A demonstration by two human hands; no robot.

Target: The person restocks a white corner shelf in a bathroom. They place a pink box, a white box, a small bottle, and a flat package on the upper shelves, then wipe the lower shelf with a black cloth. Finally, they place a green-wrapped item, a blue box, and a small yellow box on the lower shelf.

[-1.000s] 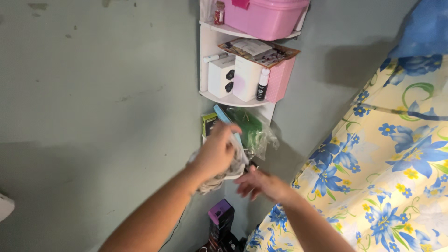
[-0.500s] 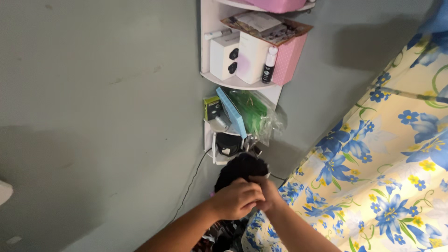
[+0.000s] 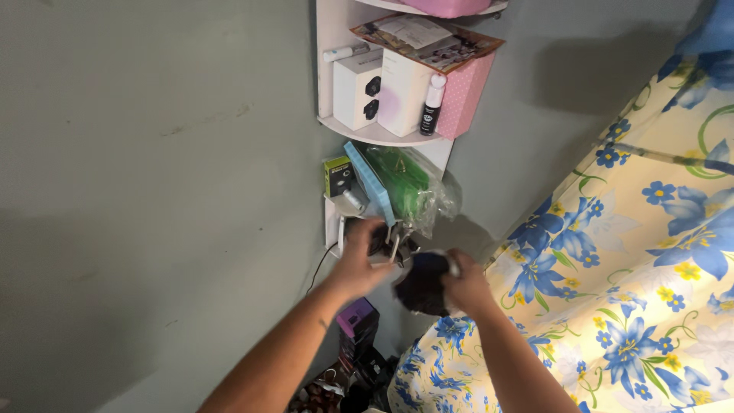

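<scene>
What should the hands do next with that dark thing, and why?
Probably pull the dark bundle clear of the white corner shelf. The right hand grips it just below the lowest shelf, while the left hand touches the blurred white cords there, which might snag.

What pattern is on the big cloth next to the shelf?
Blue flowers on pale yellow; the cloth shows in the head view.

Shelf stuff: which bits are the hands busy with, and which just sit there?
In hand: left hand at the lower shelf; right hand holds a dark bundle.

Just sitting: white boxes, pink box, small bottle, green bag, flowered cloth.
</scene>
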